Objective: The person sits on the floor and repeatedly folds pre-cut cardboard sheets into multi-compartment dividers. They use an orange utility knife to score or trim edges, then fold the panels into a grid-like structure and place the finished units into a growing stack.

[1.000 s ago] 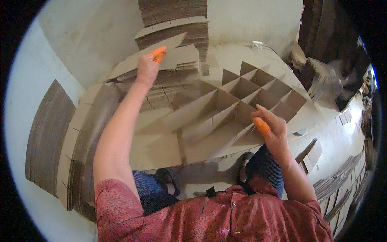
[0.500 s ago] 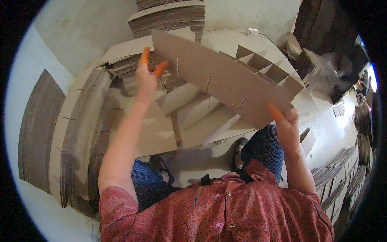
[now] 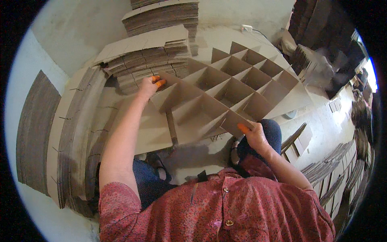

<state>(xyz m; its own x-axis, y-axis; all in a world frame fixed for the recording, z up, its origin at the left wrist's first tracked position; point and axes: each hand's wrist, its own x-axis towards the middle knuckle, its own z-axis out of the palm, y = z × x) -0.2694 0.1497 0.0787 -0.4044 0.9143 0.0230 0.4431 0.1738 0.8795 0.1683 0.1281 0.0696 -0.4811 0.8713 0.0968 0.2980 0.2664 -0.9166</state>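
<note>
A cardboard divider grid (image 3: 229, 88) of crossing slotted strips stands in front of me, its square cells facing up. A long cardboard strip (image 3: 191, 92) now sits across the grid, running from upper left to lower right. My left hand (image 3: 151, 85) pinches the strip's far left end between orange-covered fingertips. At its near right end, my right hand (image 3: 256, 136) grips the same strip, the orange-covered thumb on its face. Crossing strips meet it between my hands; how deep the slots are seated I cannot tell.
Stacked slotted cardboard strips (image 3: 145, 64) lie beyond my left hand. More cardboard stacks stand at the left (image 3: 38, 133) and by the back wall (image 3: 161, 19). A white plug with a cable (image 3: 246, 28) lies at the back. Bundled cardboard (image 3: 334, 173) covers the floor at right.
Both hands have come down toward me with the strip. Held raised above the grid before, it now sits among the crossing strips, and more cells show.
</note>
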